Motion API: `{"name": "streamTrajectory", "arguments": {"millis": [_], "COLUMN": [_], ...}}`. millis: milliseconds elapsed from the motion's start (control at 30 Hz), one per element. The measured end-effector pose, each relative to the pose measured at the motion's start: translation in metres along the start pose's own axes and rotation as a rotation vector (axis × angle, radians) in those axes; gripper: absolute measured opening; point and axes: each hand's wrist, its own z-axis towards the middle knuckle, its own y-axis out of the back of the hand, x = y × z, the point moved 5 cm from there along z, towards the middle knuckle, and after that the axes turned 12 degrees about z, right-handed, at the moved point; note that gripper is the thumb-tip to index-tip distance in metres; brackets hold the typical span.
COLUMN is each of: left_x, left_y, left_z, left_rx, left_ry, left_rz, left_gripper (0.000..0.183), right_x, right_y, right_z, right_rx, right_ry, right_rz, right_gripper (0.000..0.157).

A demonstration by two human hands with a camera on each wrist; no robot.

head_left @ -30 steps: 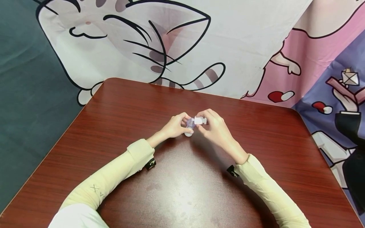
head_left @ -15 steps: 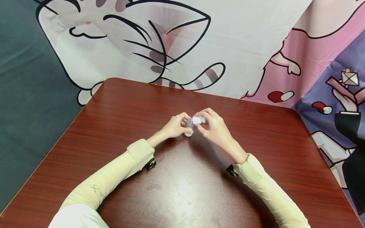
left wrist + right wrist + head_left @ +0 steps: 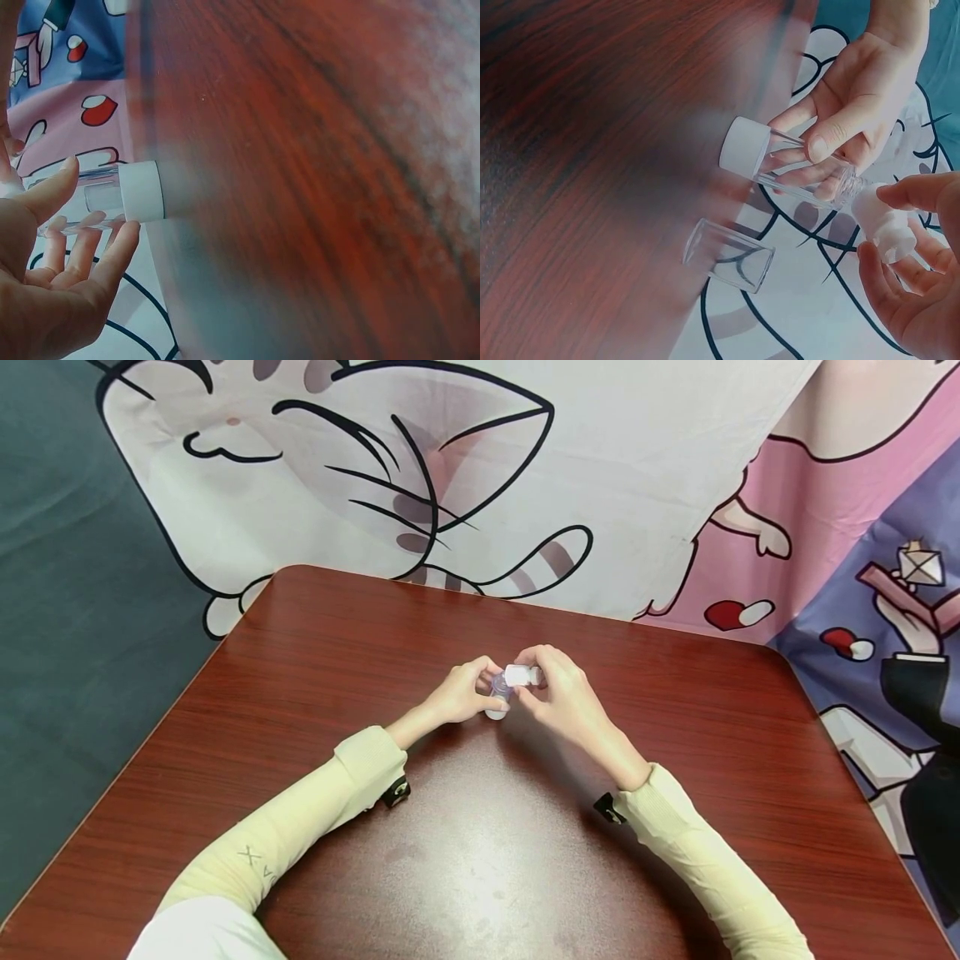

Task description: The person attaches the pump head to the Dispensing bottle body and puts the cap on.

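A small clear bottle (image 3: 787, 180) with a white base (image 3: 744, 148) stands upright on the table, its thread at the upper end. My left hand (image 3: 459, 693) grips it around the body, thumb on the near side and fingers behind. At the bottle's mouth, my right hand (image 3: 573, 697) pinches a white pump top (image 3: 885, 225) between thumb and fingers. That top sits tilted against the threaded neck, its narrower end pointing right in the head view. Beside the bottle, a clear overcap (image 3: 730, 256) shows in the right wrist view; the head view does not show it.
The reddish-brown wooden table (image 3: 337, 635) reaches out around both hands, its far edge just beyond them. A cartoon-printed cloth (image 3: 637, 510) hangs behind that edge. Glare lies on the tabletop nearer the body. Black wrist cameras hang beneath both sleeves (image 3: 367, 760).
The white pump top has turned and shifted slightly left over the bottle mouth, as the fingers of my right hand moved a little. My left hand and the bottle have stayed put.
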Motion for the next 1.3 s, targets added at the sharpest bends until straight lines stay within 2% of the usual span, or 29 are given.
{"name": "streamTrajectory", "arguments": {"millis": [567,733,1033,1300], "left_x": [-0.0005,0.0005,0.0007,0.0007], "left_y": [0.0039,0.0037,0.0022,-0.0005], "left_z": [-0.0015,-0.0011,0.0005,0.0006], "left_rx": [0.008,0.01,0.007,0.001], "left_ry": [0.022,0.027,0.025,0.026], "left_rz": [-0.003,-0.003,0.0,-0.008], "left_gripper": [0.045,0.045,0.044,0.043], "right_x": [0.0009,0.0008,-0.0006,-0.0044], "right_y": [-0.0016,-0.003,-0.0044,-0.0076], "right_z": [0.005,0.0051,0.0041,0.004], "right_rx": [0.017,0.012,-0.008,-0.012], "right_ry": [0.013,0.006,-0.039,-0.093], "right_rz": [0.006,0.036,0.104,0.163], "right_gripper": [0.023,0.025,0.037,0.037]}}
